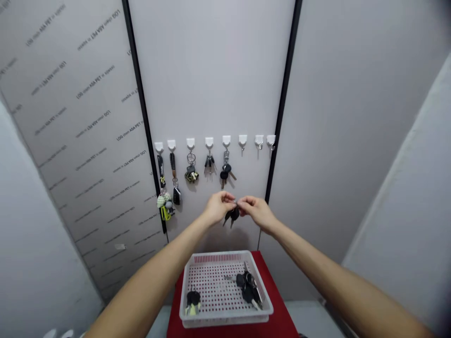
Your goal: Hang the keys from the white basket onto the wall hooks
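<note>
- Key bunch (232,215): dark-headed keys on a ring, held in the air between both hands. It hangs in front of the wall panel, below the row of hooks and above the basket, blades pointing down.
- Left hand (218,206): fingers closed, pinching the top of the key bunch from the left.
- Right hand (255,210): fingers closed on the same ring from the right, its fingertips meeting those of the left hand.
- Hooks (209,141): eight white hooks in a level row on the grey panel (211,70).
- Hung keys (226,170): the five hooks from the left each carry a set. The two leftmost hang on long straps, one ending in a green and yellow fob (164,204).
- Basket (225,257): white, perforated, on the red desk (282,324) directly below the hands.
- Black keys (249,287): a pile in the basket's right half.
- Small bunch (193,300): in the basket's front left corner, well apart from the pile.
</note>
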Tool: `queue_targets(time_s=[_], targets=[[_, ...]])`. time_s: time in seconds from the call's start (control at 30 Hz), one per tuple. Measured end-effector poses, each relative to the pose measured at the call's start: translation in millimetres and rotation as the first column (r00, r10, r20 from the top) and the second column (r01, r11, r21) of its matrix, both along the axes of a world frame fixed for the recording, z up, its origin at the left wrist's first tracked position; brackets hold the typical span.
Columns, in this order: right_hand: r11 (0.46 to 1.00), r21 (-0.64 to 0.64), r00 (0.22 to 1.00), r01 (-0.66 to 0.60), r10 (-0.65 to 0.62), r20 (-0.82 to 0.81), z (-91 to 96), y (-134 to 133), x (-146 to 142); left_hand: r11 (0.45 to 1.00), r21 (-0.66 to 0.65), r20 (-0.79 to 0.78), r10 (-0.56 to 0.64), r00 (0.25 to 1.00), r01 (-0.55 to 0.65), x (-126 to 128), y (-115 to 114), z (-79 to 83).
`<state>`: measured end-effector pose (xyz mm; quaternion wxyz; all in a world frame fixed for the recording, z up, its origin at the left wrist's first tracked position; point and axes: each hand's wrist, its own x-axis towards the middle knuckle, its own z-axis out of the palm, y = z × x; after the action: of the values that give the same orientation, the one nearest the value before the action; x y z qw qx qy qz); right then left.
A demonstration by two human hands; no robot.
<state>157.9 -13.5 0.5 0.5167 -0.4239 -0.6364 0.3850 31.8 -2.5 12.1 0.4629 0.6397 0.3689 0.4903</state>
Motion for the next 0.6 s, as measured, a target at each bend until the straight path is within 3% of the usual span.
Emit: queue_targets(time_s=[0.13,0.23,0.6], targets=[[0.998,0.049,0.998,0.043,-0.04,-0.05,41.7,7,9,1.0,0.029,0.051,-0.003,0.999,0.002,6,8,42.7],[0.995,0.086,0.998,0.056,-0.053,-0.032,52.9,8,13,0.997,0.076,0.033,0.033,0.999,-0.035,5,13,62.3],[0.99,0.131,0.998,0.057,-0.057,-0.001,60.0,17,13,0.961,0.277,-0.157,0.051,0.986,-0.006,14,24,76.7]])
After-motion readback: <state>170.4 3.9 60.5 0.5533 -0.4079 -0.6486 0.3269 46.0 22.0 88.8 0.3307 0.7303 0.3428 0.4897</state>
